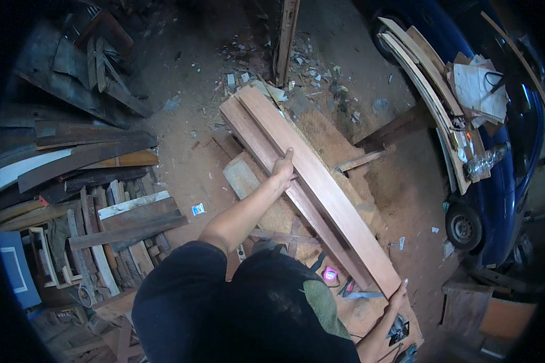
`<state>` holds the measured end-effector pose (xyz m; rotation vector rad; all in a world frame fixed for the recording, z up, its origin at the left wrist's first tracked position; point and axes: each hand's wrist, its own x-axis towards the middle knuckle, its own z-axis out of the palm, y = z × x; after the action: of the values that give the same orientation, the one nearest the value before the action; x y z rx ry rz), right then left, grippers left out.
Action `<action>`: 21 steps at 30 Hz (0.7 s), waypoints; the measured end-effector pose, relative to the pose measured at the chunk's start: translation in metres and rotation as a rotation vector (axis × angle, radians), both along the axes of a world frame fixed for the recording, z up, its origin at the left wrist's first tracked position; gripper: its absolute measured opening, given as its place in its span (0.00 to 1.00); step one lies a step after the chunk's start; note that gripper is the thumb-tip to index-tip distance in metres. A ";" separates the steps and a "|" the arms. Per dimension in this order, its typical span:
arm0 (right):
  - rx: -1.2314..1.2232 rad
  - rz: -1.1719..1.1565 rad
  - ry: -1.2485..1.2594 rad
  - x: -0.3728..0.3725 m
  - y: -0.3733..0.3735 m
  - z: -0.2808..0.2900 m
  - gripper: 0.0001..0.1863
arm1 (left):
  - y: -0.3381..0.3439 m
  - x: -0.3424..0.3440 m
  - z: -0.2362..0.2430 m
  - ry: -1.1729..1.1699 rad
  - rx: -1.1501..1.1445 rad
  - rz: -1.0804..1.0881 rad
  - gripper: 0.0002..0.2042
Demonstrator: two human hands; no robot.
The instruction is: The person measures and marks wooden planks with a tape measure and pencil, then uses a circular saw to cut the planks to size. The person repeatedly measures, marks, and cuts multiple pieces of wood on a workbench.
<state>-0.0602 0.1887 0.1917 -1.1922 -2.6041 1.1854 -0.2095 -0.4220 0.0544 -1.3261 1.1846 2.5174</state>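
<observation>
Two long reddish planks, an upper one (324,202) and a partly covered lower one (241,130), lie diagonally over a sawdust-strewn work surface (366,190). My left hand (284,166) grips the upper plank around its middle along the left edge, thumb on top. My right hand (398,293) holds that plank's near right end. Beneath and beside the near end are a pink tape measure (330,274), a blue-edged tool (361,294) and a dark power tool (398,330), partly hidden.
Stacked old boards (88,158) and scrap timber fill the left. At right stands a blue car (505,187) with long boards (415,63) and papers on it. An upright post (284,42) rises beyond the planks amid floor debris. A short timber (360,159) juts right of the work surface.
</observation>
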 end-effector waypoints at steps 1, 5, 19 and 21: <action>0.007 0.019 0.003 -0.015 -0.003 -0.005 0.40 | -0.005 -0.006 -0.002 -0.008 -0.007 0.013 0.41; 0.084 0.043 -0.106 -0.041 -0.006 -0.026 0.42 | -0.019 -0.009 -0.005 0.031 -0.022 -0.036 0.40; 0.586 0.991 -0.375 -0.045 -0.035 -0.031 0.62 | -0.012 -0.033 0.064 0.681 -1.762 -1.545 0.50; 0.611 0.959 -0.319 -0.039 -0.034 -0.027 0.59 | -0.006 -0.041 0.079 0.646 -1.827 -1.651 0.44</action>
<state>-0.0994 0.1551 0.1644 0.0309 -3.4832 0.0966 -0.2507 -0.4278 0.1338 0.8424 2.7559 0.1805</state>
